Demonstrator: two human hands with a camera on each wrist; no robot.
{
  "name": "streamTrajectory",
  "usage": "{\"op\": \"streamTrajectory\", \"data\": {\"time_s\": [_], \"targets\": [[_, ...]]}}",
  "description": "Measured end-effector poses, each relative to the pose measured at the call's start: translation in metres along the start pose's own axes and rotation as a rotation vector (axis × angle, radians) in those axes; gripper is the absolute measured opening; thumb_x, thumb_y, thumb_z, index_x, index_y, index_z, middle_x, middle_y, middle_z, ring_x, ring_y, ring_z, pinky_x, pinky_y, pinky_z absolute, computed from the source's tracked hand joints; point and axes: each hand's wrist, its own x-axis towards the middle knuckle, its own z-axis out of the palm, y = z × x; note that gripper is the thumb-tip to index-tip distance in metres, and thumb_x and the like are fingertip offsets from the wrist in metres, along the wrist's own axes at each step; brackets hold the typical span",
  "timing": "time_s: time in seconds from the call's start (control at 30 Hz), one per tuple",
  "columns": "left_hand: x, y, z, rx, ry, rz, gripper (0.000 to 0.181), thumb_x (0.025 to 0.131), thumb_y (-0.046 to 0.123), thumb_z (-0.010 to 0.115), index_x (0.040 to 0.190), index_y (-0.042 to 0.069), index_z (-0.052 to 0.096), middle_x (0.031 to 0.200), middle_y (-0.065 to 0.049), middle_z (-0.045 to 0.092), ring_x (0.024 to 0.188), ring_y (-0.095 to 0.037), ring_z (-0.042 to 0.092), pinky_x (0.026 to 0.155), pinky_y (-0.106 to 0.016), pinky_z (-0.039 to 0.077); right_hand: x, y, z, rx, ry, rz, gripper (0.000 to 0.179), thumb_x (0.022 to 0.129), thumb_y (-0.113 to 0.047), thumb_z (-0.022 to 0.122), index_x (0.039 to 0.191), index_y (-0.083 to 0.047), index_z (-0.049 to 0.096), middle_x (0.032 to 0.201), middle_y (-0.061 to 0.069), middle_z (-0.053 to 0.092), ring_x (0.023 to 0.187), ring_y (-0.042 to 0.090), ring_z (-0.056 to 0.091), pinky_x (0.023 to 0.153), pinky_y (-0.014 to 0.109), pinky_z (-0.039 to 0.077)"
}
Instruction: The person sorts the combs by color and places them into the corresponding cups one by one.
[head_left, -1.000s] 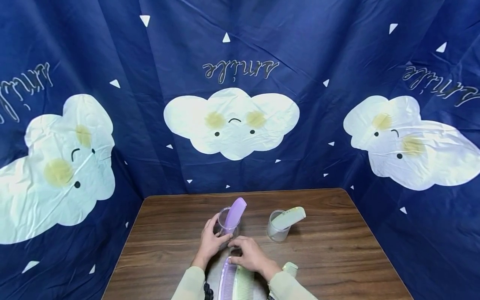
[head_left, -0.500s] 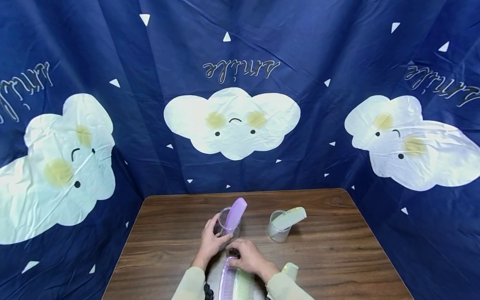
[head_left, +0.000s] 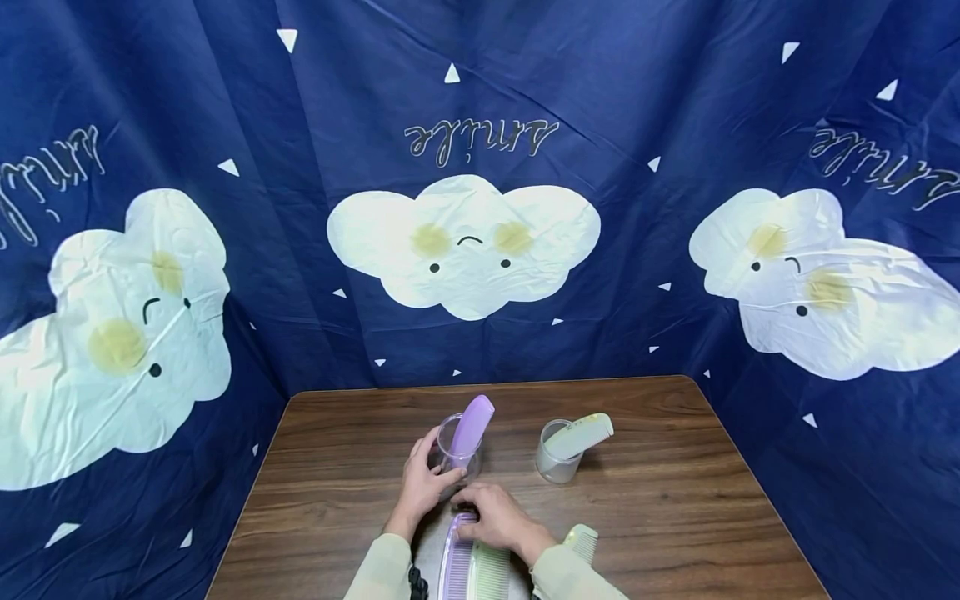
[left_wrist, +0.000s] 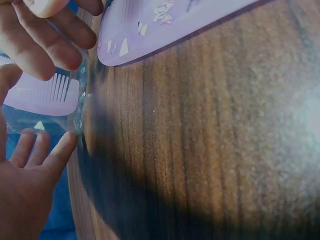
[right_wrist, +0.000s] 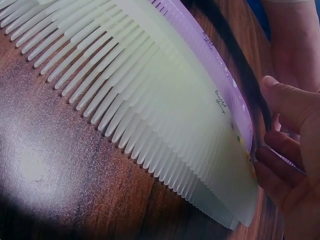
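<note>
The head view looks forward and down from above me, set well back: the curtain (head_left: 633, 275) fills most of it, while the table (head_left: 637, 500), my left hand (head_left: 422, 479) and my right hand (head_left: 497, 515) sit low. My left wrist's view skims close over the wood, turned sideways, so the table's far edge runs down its left part. My right wrist's view is close up on a green comb (right_wrist: 165, 85) slanting across it, my fingers (right_wrist: 287, 100) at its right side. Head and left wrist share the cup (head_left: 446, 429) in my left hand; head and right wrist share the combs under my right.
</note>
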Motion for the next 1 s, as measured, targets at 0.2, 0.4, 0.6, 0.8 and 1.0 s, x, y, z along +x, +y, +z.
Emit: {"op": "streamTrajectory", "data": {"time_s": [0.2, 0.4, 0.6, 0.8, 1.0], "targets": [[0.0, -0.001, 0.0, -0.005, 0.004, 0.007, 0.09, 0.07, 0.008, 0.094, 0.149, 0.018, 0.052, 0.136, -0.025, 0.054, 0.129, -0.042, 0.054, 0.096, -0.054, 0.059, 0.0, 0.003, 0.003, -0.034, -0.025, -0.024, 0.045, 0.076, -0.034, 0.088, 0.115, -0.017, 0.075, 0.109, -0.006, 0.074, 0.099, 0.007, 0.067, 0.087, 0.02, 0.055], [0.0, -0.001, 0.0, -0.005, 0.009, 0.017, 0.089, 0.071, 0.007, 0.094, 0.149, 0.016, 0.052, 0.135, -0.025, 0.054, 0.128, -0.043, 0.054, 0.095, -0.052, 0.06, 0.0, 0.002, 0.003, -0.063, -0.07, -0.022, 0.046, 0.075, -0.035, 0.089, 0.116, -0.018, 0.074, 0.11, -0.007, 0.073, 0.101, 0.006, 0.065, 0.09, 0.022, 0.055], [-0.001, -0.001, 0.0, 0.013, 0.019, 0.033, 0.088, 0.071, 0.008, 0.094, 0.148, 0.014, 0.052, 0.133, -0.025, 0.055, 0.126, -0.043, 0.055, 0.093, -0.052, 0.061, 0.0, 0.0, 0.007, -0.107, -0.089, -0.02, 0.048, 0.074, -0.036, 0.09, 0.117, -0.021, 0.074, 0.116, -0.009, 0.072, 0.111, 0.008, 0.064, 0.1, 0.026, 0.054], [-0.001, 0.001, 0.0, 0.011, 0.013, 0.011, 0.088, 0.071, 0.009, 0.094, 0.148, 0.016, 0.052, 0.134, -0.024, 0.055, 0.127, -0.04, 0.054, 0.095, -0.055, 0.059, 0.002, 0.002, 0.011, -0.149, -0.072, -0.049, 0.047, 0.071, -0.033, 0.091, 0.113, -0.022, 0.075, 0.117, -0.008, 0.071, 0.114, 0.01, 0.064, 0.101, 0.026, 0.053], [-0.001, 0.002, 0.0, 0.0, 0.011, 0.001, 0.088, 0.071, 0.009, 0.094, 0.148, 0.016, 0.052, 0.134, -0.024, 0.054, 0.127, -0.04, 0.054, 0.097, -0.057, 0.058, 0.001, 0.001, 0.012, -0.171, -0.073, -0.064, 0.046, 0.069, -0.031, 0.092, 0.111, -0.024, 0.076, 0.113, -0.009, 0.07, 0.11, 0.009, 0.062, 0.098, 0.023, 0.053]]}}
